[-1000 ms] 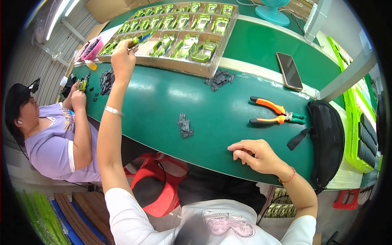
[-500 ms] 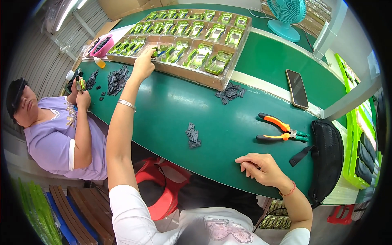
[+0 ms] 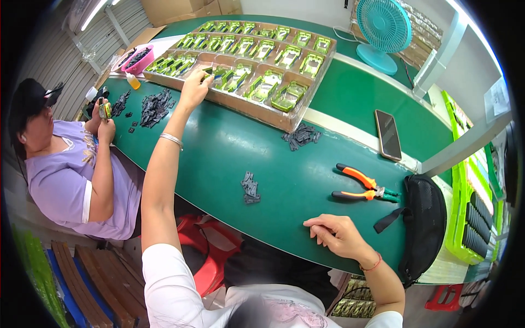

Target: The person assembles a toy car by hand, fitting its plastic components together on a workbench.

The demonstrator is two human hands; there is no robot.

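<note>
Two hands are in my view, well apart. The left hand point(image 3: 195, 87) is stretched out to the far side of the green bench point(image 3: 219, 158), its fingers pinched together on a small green-and-black part at the near wall of the long cardboard tray of green clip-like parts point(image 3: 257, 106); a second ago that hand was over a compartment further along the tray, so I judge it is working its way across the row of compartments. A silver bangle sits on that wrist.

The right hand point(image 3: 334, 236) rests flat on the near edge of the bench, fingers loosely spread and holding nothing, much as it lay a second ago. Just beyond it lie the orange-handled pliers point(image 3: 363, 186), untouched, and a black zip pouch point(image 3: 424, 224) hangs over the bench's right end.

Near the middle of the bench is a small stack of dark grey plastic pieces point(image 3: 250, 188); another heap of them point(image 3: 302, 135) lies against the tray's near right corner. A dark smartphone point(image 3: 388, 134) lies near the far right edge, with a teal desk fan point(image 3: 384, 30) behind it.

At the left end a co-worker in a purple shirt point(image 3: 65, 180) holds a small item in both hands, beside more dark pieces.
</note>
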